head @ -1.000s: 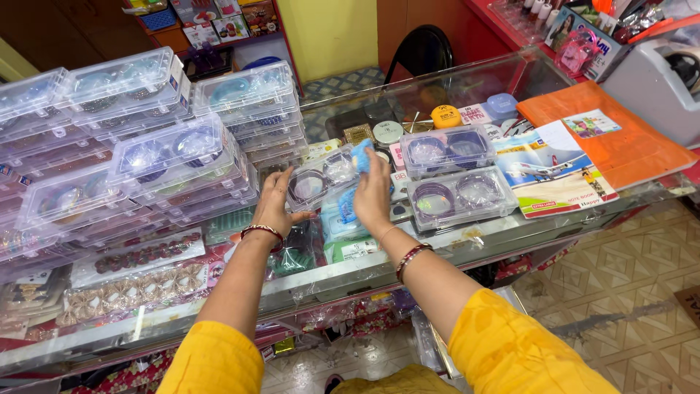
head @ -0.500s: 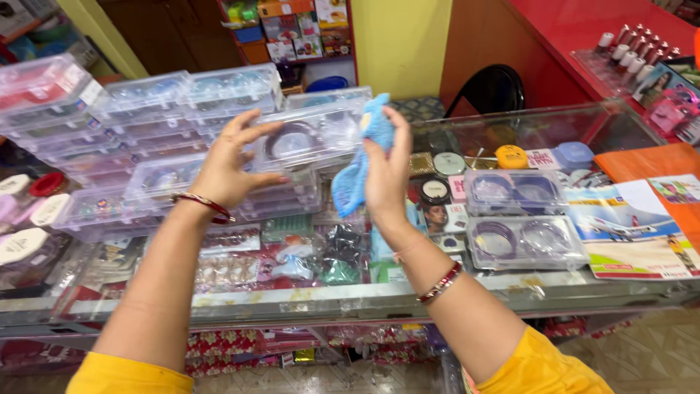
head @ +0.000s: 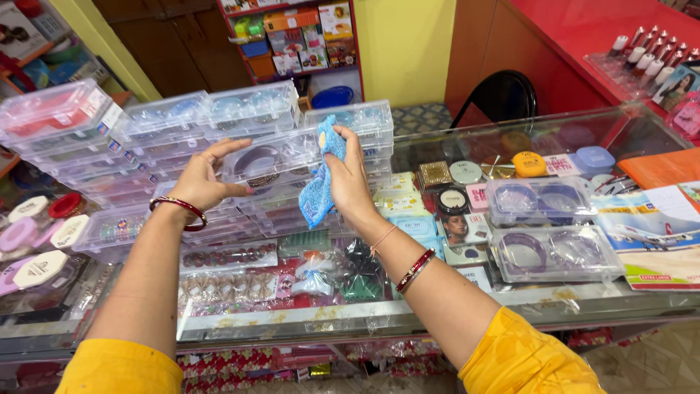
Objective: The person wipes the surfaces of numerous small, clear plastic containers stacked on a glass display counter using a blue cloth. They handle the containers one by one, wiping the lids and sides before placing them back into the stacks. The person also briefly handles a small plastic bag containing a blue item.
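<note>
Clear plastic box (head: 268, 162) with bangles inside is held above the glass counter (head: 467, 310), gripped between both hands at chest height over the stacks. Left hand (head: 203, 177) braces the box's left end: thumb below, fingers spread and arched over the top edge, which keeps the lid from flexing. Right hand (head: 348, 175) presses on the box's right end through a blue cloth (head: 319, 186); fingers are closed together, pinning the cloth against the plastic, and its loose end hangs down toward the counter. The cloth between palm and box suggests wiping, with the left hand serving as the stop. Behind the box, more clear boxes (head: 157, 124) stand in tidy stacks on the counter's left part, lids up, contents showing. Two more bangle boxes (head: 543, 226) lie flat on the counter's right part, apart from the stacks, beside a brochure (head: 652, 237). Round compacts (head: 467, 172) sit behind them. Whether the held box touches the stack under it, I cannot tell.
</note>
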